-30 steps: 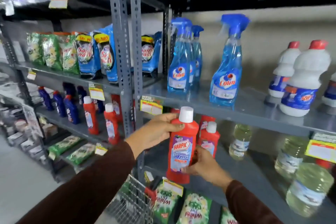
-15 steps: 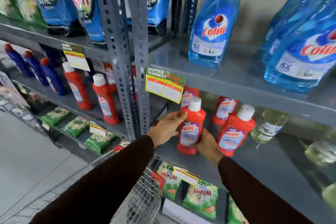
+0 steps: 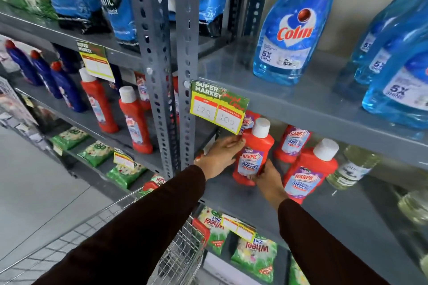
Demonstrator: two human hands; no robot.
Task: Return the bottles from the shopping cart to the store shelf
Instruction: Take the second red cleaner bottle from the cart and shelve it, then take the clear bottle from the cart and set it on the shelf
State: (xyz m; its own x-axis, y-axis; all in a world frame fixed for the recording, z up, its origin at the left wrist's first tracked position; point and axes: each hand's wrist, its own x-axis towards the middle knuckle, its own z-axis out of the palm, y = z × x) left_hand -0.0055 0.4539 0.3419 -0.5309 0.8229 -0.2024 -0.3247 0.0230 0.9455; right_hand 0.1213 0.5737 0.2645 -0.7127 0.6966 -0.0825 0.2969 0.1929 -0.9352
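A red Harpic bottle (image 3: 254, 152) with a white cap stands on the grey middle shelf (image 3: 243, 199), just under the price tag. My left hand (image 3: 220, 152) grips its left side and my right hand (image 3: 268, 180) holds its lower right side. More red Harpic bottles stand close by: one (image 3: 308, 171) to the right at the front, one (image 3: 291, 143) behind. The wire shopping cart (image 3: 180, 254) is below my arms; its contents are hidden.
A yellow and green price tag (image 3: 217, 106) hangs from the upper shelf edge above the held bottle. Blue Colin bottles (image 3: 291, 28) stand on the upper shelf. A grey perforated upright (image 3: 185, 65) rises left of my hands. Clear bottles (image 3: 352, 166) sit to the right, green Wheel packets (image 3: 254, 257) below.
The held bottle has gone from in front of the rack into the middle shelf and now stands on it. The view has moved closer to the shelf. Both hands stay on the bottle.
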